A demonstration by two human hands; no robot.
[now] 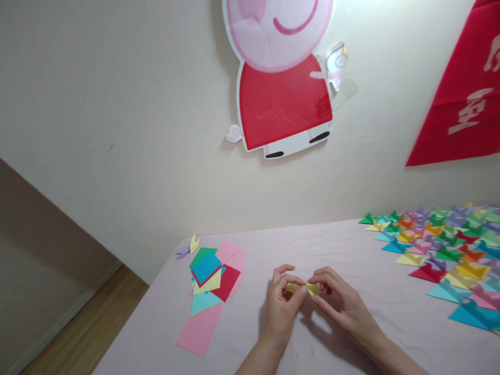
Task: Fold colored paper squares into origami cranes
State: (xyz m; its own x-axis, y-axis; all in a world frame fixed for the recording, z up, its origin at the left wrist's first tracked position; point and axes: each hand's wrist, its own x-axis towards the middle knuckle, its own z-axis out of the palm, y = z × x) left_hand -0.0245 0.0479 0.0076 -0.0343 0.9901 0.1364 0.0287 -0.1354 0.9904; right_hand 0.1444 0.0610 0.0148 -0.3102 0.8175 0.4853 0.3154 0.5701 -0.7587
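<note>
Between my two hands is a small piece of folded yellow paper (312, 289), held just above the pale cloth. My left hand (284, 298) pinches its left part between thumb and fingers. On the other side, my right hand (339, 298) has its thumb and fingertips closed on the right end of the paper. Fingers cover much of the paper, so its exact folded shape cannot be made out.
Loose coloured paper squares (207, 268) lie in a pile to the left, with folded yellow (194, 244) and purple (183, 252) pieces behind. Rows of folded paper figures (441, 252) cover the right side. A wall (156, 130) bounds the pink-covered table (148, 338).
</note>
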